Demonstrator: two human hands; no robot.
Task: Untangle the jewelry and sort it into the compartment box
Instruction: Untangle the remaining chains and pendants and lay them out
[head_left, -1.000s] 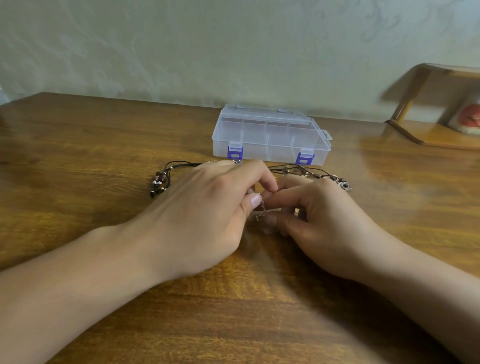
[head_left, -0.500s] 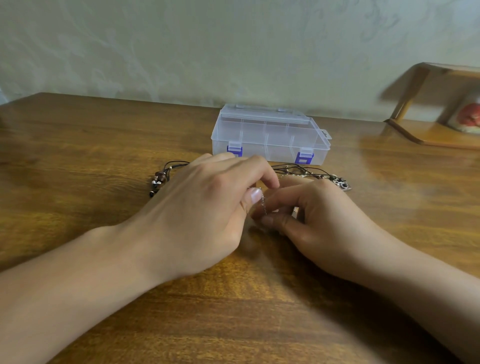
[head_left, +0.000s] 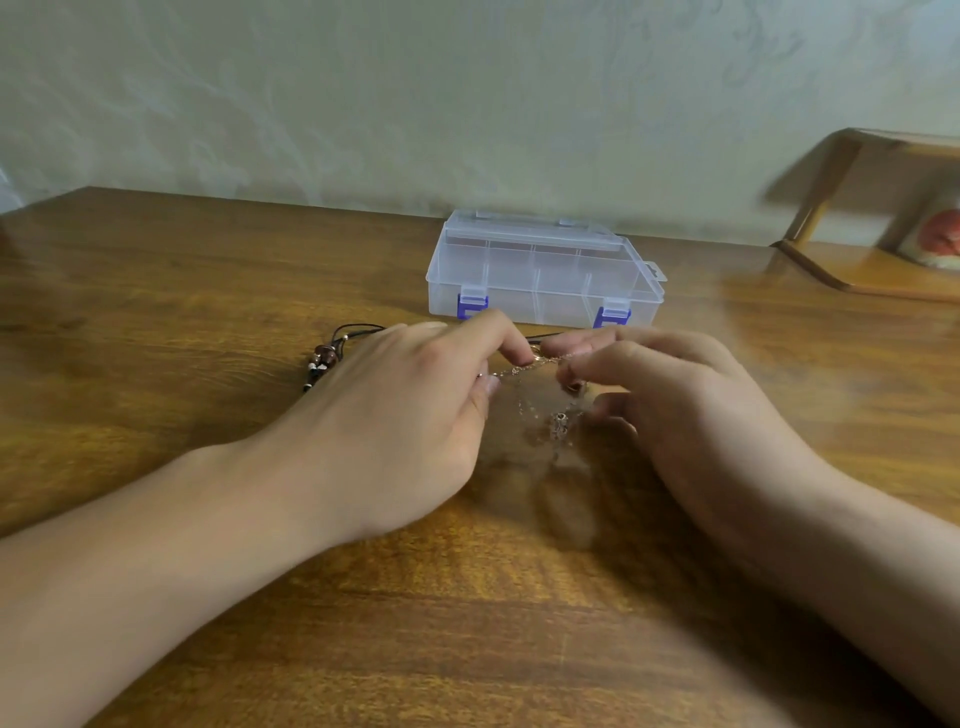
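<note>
You sat in a home room: a polished wooden table (head_left: 208, 322), pale patterned wall (head_left: 363, 93), small wooden shelf (head_left: 883, 208).

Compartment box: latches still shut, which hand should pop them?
Probably left. Both hands pinch the thin chain, but the left's fingertips sit just before the box's left blue latch.

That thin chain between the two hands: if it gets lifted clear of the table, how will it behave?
The thin chain will probably go limp: it already sags in loops between the left hand and right hand. It looks fine and light, so it may slip from a loose pinch. The small charm hanging low would likely swing and could catch the loops again.
</note>
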